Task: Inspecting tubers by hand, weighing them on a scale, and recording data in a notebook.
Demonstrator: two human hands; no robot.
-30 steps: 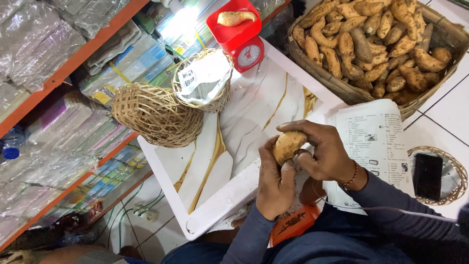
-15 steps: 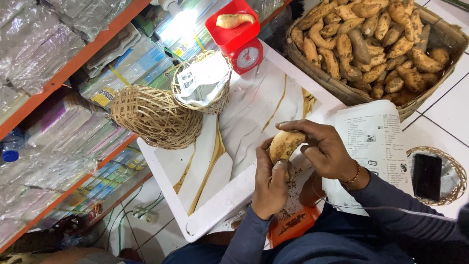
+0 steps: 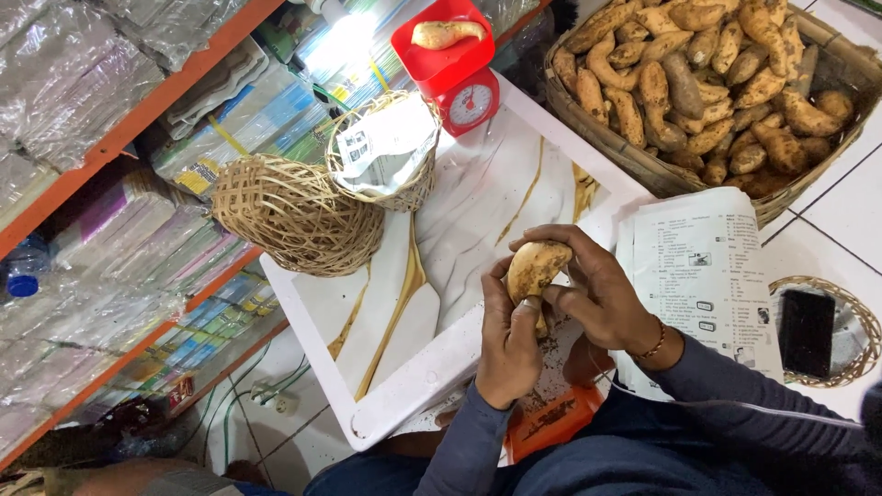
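Hands meet at the centre of the frame around one sweet potato (image 3: 536, 267), a blunt, oval tuber with dull tan skin. From the lower middle of the frame the left hand (image 3: 508, 342) rises with its fingers curled against the tuber's lower side, while the right hand (image 3: 602, 292), a thin bracelet at its wrist, clasps it from above and from the right; both hands are closed on it. Dark crumbs speckle an orange sheet (image 3: 551, 418) just below them. Beneath and behind the hands lies a white rectangular tray (image 3: 386, 404) with a smooth, marbled, gold-veined face. At its upper left edge sit two openwork woven baskets (image 3: 299, 213), one tipped on its side, the other holding crumpled paper. A red kitchen scale (image 3: 452, 69) at the top centre carries another pale tuber. In the upper right a broad, coarse wicker basket (image 3: 643, 170) is heaped with knobbly brown sweet potatoes. Printed paper sheets (image 3: 703, 276) lie right of the hands, beside a small woven dish (image 3: 859, 354) holding a flat black object.
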